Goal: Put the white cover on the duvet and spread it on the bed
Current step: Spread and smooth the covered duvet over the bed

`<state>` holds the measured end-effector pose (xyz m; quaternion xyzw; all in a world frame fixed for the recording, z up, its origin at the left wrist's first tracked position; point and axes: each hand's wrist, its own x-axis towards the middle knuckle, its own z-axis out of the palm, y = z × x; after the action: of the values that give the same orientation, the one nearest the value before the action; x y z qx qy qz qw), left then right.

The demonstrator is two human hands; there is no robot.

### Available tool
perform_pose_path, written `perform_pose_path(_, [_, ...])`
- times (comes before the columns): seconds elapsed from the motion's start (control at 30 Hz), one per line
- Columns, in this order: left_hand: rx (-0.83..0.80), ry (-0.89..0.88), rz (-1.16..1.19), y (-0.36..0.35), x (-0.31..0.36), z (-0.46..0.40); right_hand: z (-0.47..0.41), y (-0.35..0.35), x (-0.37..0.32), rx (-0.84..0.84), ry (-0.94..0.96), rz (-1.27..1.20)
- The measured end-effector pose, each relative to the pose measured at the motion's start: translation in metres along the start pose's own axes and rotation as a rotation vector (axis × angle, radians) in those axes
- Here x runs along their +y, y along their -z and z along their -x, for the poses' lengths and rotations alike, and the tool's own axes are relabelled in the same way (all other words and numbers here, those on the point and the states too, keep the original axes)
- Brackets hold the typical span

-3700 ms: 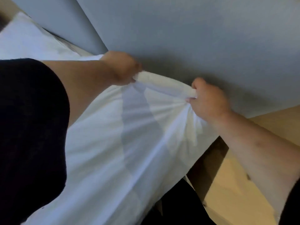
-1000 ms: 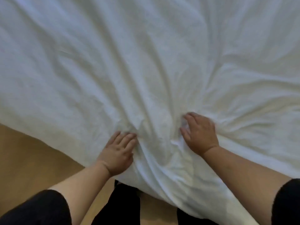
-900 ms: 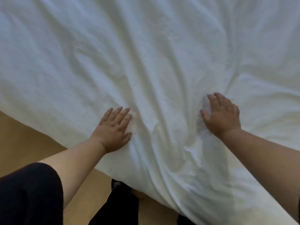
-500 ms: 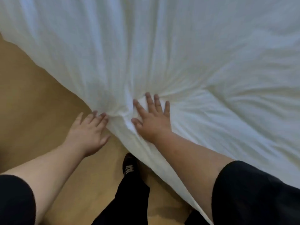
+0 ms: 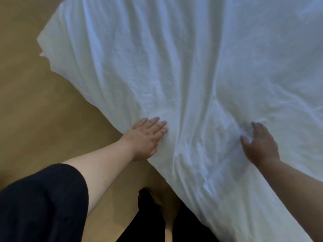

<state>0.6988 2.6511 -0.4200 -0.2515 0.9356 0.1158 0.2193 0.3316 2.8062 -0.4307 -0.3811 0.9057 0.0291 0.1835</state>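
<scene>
1. Change since half a second ago: the two hands, then close together at one bunched fold on the edge, now sit well apart. The left hand [image 5: 146,138] lies flat on the duvet [image 5: 192,67] right at its near edge, fingers straight and together, gripping nothing.
2. The right hand [image 5: 258,144] is further along the same edge, palm down. Its fingers look slightly bent into the cloth with a small pucker at the thumb; I read it as pressing, not pinching, but the fingertips are partly sunk in the fabric.
3. Between the hands a ridge of creases runs away from the person. Beyond the left hand's fingertips the cover is smoother, out to the far corner [image 5: 45,44], which hangs over the floor [image 5: 35,110].
4. Location of the task's thing: the covered duvet fills everything ahead of both hands. The bed beneath is hidden.
5. Compared with a few seconds ago, when both hands held a gathered corner up in the air, the duvet is down and lying flat.
6. Judgement: covering is done; this is the spreading stage, near its end.
7. Remaining: flatten the ridge between the hands and check the overhang at the corner.
</scene>
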Motion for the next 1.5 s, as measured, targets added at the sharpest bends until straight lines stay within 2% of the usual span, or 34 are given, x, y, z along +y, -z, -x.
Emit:
perform_pose_path(0.13, [0.05, -0.091, -0.086, -0.001, -0.022, -0.047, -0.043, -0.013, -0.018, 0.062, -0.249, -0.104])
perform_pose_path(0.2, [0.018, 0.001, -0.019, -0.006, -0.043, -0.064, -0.058, -0.03, -0.061, 0.057, -0.3, -0.138])
perform_pose_path(0.27, [-0.024, 0.217, 0.043, -0.016, -0.086, -0.067, -0.073, -0.049, -0.135, 0.034, -0.291, -0.182])
perform_pose_path(0.33, [-0.08, 0.452, 0.069, -0.019, -0.146, -0.059, -0.081, -0.064, -0.229, -0.055, -0.143, -0.193])
perform_pose_path(0.43, [-0.19, 0.669, 0.052, -0.004, -0.229, -0.039, -0.06, -0.075, -0.352, -0.266, 0.452, -0.043])
perform_pose_path(0.5, [-0.244, 0.725, 0.05, 0.013, -0.263, -0.031, -0.041, -0.068, -0.397, -0.43, 0.798, 0.059])
perform_pose_path(0.53, [-0.249, 0.723, 0.036, 0.024, -0.272, -0.029, -0.036, -0.063, -0.407, -0.484, 0.876, 0.095])
perform_pose_path(0.6, [-0.226, 0.69, 0.041, 0.043, -0.286, -0.022, -0.036, -0.052, -0.412, -0.515, 0.89, 0.052])
perform_pose_path(0.67, [-0.197, 0.629, 0.084, 0.06, -0.297, -0.016, -0.047, -0.037, -0.403, -0.43, 0.816, -0.06])
perform_pose_path(0.73, [-0.178, 0.571, 0.125, 0.069, -0.311, -0.014, -0.072, -0.023, -0.388, -0.238, 0.673, -0.106])
perform_pose_path(0.8, [-0.139, 0.554, 0.165, 0.071, -0.334, -0.018, -0.11, -0.008, -0.374, -0.103, 0.429, -0.126])
perform_pose_path(0.93, [-0.055, 0.568, 0.25, 0.054, -0.398, -0.032, -0.172, 0.015, -0.356, -0.035, -0.117, -0.091])
perform_pose_path(1.03, [-0.071, 0.445, 0.275, 0.032, -0.44, -0.036, -0.171, -0.004, -0.403, 0.009, -0.341, -0.138])
perform_pose_path(1.1, [-0.068, 0.299, 0.221, 0.013, -0.465, -0.032, -0.159, -0.034, -0.479, 0.03, -0.402, -0.188])
perform_pose_path(1.17, [-0.061, 0.177, 0.223, -0.003, -0.494, -0.023, -0.143, -0.062, -0.573, 0.009, -0.281, -0.178])
perform_pose_path(1.23, [-0.011, 0.075, 0.194, -0.014, -0.526, -0.014, -0.128, -0.082, -0.658, -0.049, -0.004, -0.1])
perform_pose_path(1.3, [0.013, 0.053, 0.182, -0.018, -0.561, -0.011, -0.113, -0.087, -0.719, -0.167, 0.266, -0.024])
perform_pose_path(1.4, [-0.066, 0.169, 0.228, -0.014, -0.604, -0.012, -0.094, -0.087, -0.761, -0.226, 0.527, -0.038])
perform_pose_path(1.5, [-0.083, 0.277, 0.316, -0.011, -0.638, -0.025, -0.073, -0.099, -0.761, -0.081, 0.507, 0.014])
